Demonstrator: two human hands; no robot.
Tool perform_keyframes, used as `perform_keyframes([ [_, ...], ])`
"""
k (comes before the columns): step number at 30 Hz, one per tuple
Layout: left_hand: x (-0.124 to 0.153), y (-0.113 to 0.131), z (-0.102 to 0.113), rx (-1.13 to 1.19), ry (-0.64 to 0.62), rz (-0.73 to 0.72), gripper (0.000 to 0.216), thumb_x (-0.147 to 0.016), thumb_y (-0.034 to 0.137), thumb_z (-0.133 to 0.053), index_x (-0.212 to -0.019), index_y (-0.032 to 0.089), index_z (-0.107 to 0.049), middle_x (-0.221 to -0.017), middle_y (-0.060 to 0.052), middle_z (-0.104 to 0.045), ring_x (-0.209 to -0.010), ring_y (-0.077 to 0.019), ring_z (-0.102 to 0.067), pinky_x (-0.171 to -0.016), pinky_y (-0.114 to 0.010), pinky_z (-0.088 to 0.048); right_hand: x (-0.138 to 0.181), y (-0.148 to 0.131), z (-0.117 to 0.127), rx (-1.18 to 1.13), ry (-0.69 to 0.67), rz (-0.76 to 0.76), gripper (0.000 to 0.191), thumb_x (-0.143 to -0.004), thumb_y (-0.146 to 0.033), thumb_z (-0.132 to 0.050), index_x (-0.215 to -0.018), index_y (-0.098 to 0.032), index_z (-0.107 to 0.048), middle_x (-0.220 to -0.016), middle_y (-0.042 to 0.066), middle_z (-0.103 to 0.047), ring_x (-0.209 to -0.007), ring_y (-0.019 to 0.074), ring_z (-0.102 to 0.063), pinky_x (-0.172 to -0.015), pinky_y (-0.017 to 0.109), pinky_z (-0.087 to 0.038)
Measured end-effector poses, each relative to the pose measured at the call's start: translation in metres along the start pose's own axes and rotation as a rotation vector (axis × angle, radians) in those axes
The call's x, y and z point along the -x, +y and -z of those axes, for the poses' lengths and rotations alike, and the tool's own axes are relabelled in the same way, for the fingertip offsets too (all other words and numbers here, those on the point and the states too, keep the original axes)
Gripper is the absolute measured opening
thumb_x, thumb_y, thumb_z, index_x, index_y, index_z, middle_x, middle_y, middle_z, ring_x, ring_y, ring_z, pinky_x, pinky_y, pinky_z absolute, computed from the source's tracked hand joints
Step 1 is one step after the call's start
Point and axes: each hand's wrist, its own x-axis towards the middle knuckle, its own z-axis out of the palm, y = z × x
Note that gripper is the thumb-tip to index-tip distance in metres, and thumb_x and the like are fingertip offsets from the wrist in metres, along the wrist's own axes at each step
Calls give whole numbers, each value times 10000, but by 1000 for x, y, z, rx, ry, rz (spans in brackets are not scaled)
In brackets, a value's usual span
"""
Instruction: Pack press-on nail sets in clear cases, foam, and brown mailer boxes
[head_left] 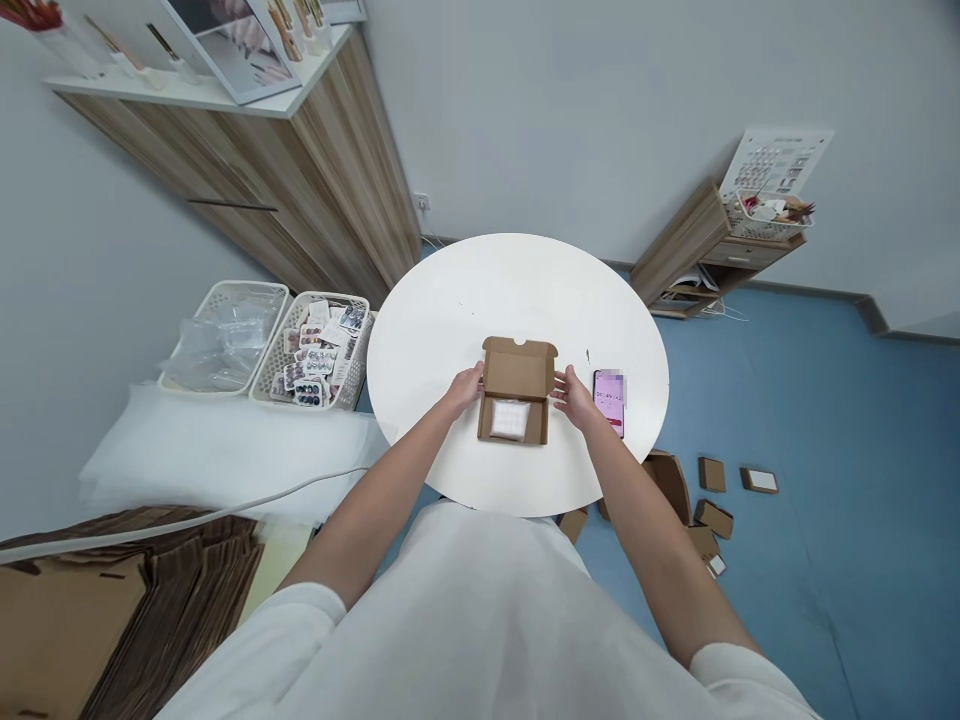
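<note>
A small brown cardboard box (541,424) lies on the round white table (517,285) with its lid (519,370) raised toward the far side. Inside it, toward the left, sits a white bubble-wrapped packet (510,420). My left hand (466,386) is closed at the left edge of the box near the lid's fold, its fingertips partly hidden. On the opposite side, my right hand (573,398) has its fingers apart, with the tips at the right edge of the lid.
A phone (609,402) lies right of my right hand. Left of the table are a basket of carded small items (315,355), a basket of clear bags (229,335), white wrap sheets (202,455) and flat cardboard (67,620). Several small boxes (712,474) lie on the blue floor.
</note>
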Motion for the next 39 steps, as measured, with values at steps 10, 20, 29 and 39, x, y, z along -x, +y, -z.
perform_keyframes([
  [10, 6, -7, 12, 35, -59, -122, 688, -804, 657, -173, -1158, 169, -505, -1198, -115, -542, -1089, -227, -512, -832, -331, -424, 24, 2, 10, 380, -97, 297, 516, -857, -531, -173, -1260, -319, -416, -1313, -13, -446, -985, 174, -494, -772, 311, -426],
  [20, 21, -25, 18, -46, -64, -49, 772, -796, 656, -40, -1168, 170, -512, -1144, -97, -570, -976, -210, -569, -797, -333, -431, 26, 33, 21, 174, -149, 241, 502, -858, -513, -224, -1138, -237, -537, -1188, 46, -562, -1033, 188, -545, -822, 324, -418],
  [29, 41, -24, 12, -205, -112, -46, 541, -742, 637, -392, -1008, 208, -588, -1056, -62, -604, -950, -204, -558, -768, -289, -431, 37, 31, 21, 250, -148, 57, 682, -839, -598, -68, -1220, -196, -465, -1135, 93, -586, -969, 188, -593, -805, 299, -438],
  [39, 47, -35, 5, -281, 11, -38, 568, -703, 507, -561, -1159, 174, -504, -1230, -121, -514, -1089, -231, -505, -847, -294, -412, 57, 22, 19, 374, -187, 94, 445, -818, -540, -366, -1119, -265, -544, -1193, 37, -551, -1051, 191, -514, -821, 314, -431],
])
